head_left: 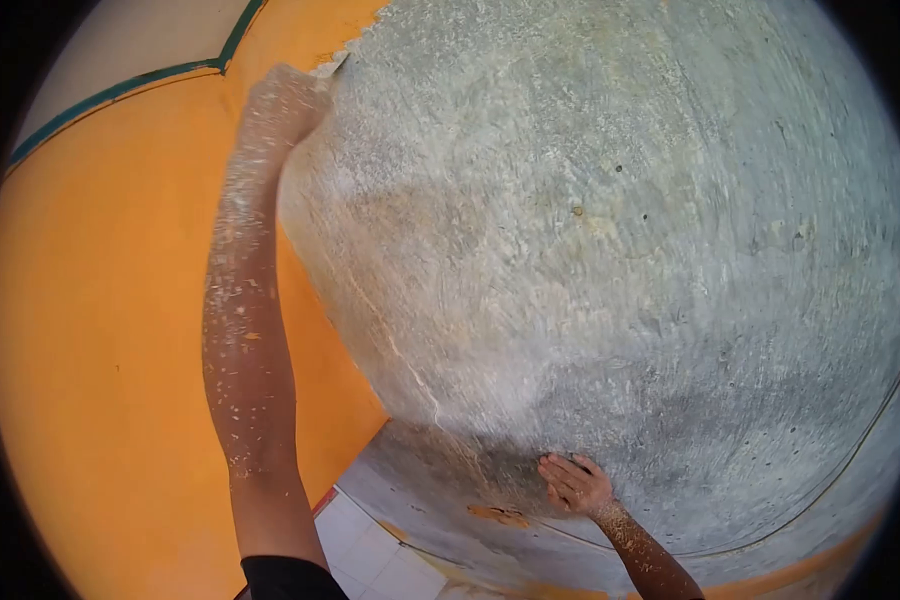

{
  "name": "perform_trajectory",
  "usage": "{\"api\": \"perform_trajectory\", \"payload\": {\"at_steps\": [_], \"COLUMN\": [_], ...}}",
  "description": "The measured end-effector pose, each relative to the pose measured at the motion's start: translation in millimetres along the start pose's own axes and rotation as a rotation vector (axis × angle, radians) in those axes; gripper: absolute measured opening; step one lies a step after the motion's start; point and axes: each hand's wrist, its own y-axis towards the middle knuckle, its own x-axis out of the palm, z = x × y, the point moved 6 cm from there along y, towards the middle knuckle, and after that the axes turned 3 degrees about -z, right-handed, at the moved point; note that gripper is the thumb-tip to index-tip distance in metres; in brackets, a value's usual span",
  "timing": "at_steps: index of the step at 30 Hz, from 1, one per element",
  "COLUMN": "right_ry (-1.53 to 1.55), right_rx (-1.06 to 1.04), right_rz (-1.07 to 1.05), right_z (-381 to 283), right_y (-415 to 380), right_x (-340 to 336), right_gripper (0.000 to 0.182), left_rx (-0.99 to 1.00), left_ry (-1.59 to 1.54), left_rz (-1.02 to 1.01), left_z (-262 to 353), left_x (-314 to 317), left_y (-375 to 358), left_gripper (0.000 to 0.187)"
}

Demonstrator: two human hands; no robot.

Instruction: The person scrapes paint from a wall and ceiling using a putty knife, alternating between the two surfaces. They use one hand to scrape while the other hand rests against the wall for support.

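Observation:
High on the left, my left hand point(288, 105) is closed round a scraper point(341, 64); just a small part of its blade shows past the fingers. The blade is at the ragged edge where orange paint point(355, 32) meets the bare grey wall point(610, 260). Pale flakes cover my left forearm, and the handle is hidden in the hand. Lower down, my right hand point(577, 483) lies against the grey wall with its fingers stretched out and holds nothing. Flakes also stick to the right forearm.
An orange wall point(110, 330) meets the grey surface at a corner on the left. A green trim strip point(120, 90) runs along the upper left. White floor tiles point(380, 560) show at the bottom. A thin cable-like line point(820, 500) curves along the lower right.

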Motion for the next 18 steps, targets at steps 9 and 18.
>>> {"api": "perform_trajectory", "payload": {"at_steps": [9, 18], "right_ry": [0.063, 0.029], "right_rx": [-0.006, -0.019], "right_rz": [-0.012, 0.025], "right_z": [-7.5, 1.0], "right_y": [-7.8, -3.0], "right_x": [-2.7, -3.9], "right_gripper": [0.039, 0.035], "left_rx": [-0.234, -0.108], "left_ry": [-0.104, 0.047], "left_rz": [-0.151, 0.106], "left_z": [-36.9, -84.3], "left_x": [5.4, 43.9], "left_y": [26.0, 47.5], "left_gripper": [0.039, 0.039]}}
